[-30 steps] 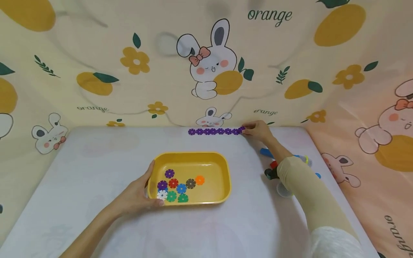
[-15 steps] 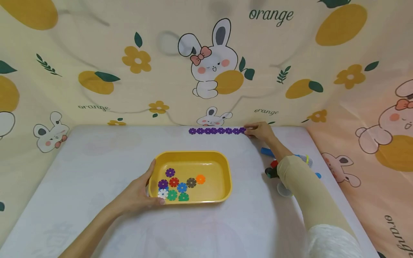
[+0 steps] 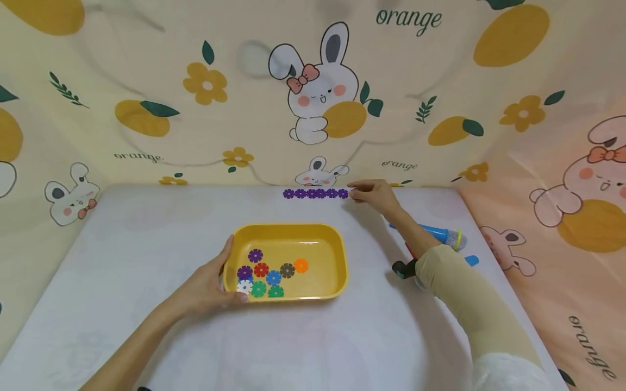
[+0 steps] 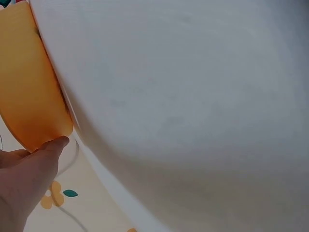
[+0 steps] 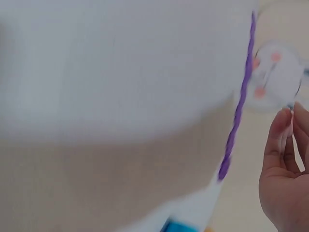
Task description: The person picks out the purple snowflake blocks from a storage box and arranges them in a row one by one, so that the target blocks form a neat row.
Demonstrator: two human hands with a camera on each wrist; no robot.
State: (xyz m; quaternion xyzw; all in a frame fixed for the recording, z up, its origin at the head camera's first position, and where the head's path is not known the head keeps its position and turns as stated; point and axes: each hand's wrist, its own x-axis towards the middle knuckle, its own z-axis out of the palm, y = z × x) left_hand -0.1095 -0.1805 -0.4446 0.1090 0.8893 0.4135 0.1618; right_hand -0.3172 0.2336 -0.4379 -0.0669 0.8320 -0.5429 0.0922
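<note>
My left hand point(image 3: 202, 288) grips the left end of a yellow tray point(image 3: 323, 225), thumb at its front corner and fingers along its side. Inside lie loose notched plastic snowflake discs, such as a red disc point(image 3: 261, 270), an orange disc point(image 3: 300, 265) and a white disc point(image 3: 245, 287). Along the table's back edge runs a straight row of purple snowflake discs point(image 3: 313, 193). My right hand point(image 3: 376, 195) hovers over the row's right part, hiding it in the head view. In the right wrist view its loosely bent fingers point(image 5: 280, 125) stand apart from the purple row point(image 5: 239, 106).
Under and beside my right forearm lie a blue toy microphone point(image 3: 442, 234) and a black item point(image 3: 405, 269), partly covered by the sleeve. A small blue piece point(image 3: 471, 260) lies farther right. A printed cloth wall point(image 3: 195, 136) rises behind the white table point(image 3: 146, 228).
My right hand has left the right end of the purple row and shifted left over it. My left hand keeps its grip on the tray. The head view has tilted slightly.
</note>
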